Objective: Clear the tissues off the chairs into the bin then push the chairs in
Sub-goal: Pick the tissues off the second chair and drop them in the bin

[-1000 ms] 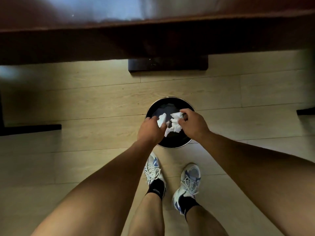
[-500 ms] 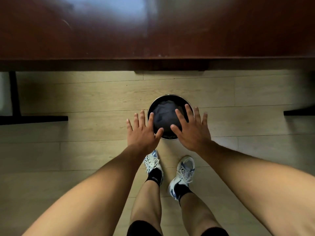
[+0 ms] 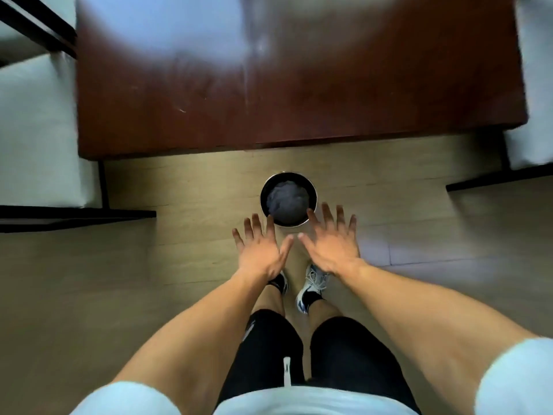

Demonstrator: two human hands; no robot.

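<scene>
A round black bin [image 3: 263, 205] with a shiny rim stands on the floor just in front of my feet. Crumpled tissues [image 3: 287, 202] lie inside it, looking grey in the shade. My left hand [image 3: 261, 251] hovers above the floor at the bin's near left, fingers spread and empty. My right hand [image 3: 330, 242] hovers at the bin's near right, also spread and empty. A pale-cushioned chair [image 3: 39, 136] with a dark frame stands at the left of the table. Another pale chair [image 3: 535, 85] stands at the right edge.
A dark red-brown wooden table [image 3: 284, 85] fills the upper middle, its near edge just beyond the bin. Black chair base bars [image 3: 77, 215] lie on the wooden floor at left, and another bar [image 3: 496, 181] at right. My shoes [image 3: 311, 286] stand below the hands.
One second ago both hands held white tissues over the bin. The tissues dropped in, the hands spread flat and drew back toward me, and the view rose to show the table and chairs.
</scene>
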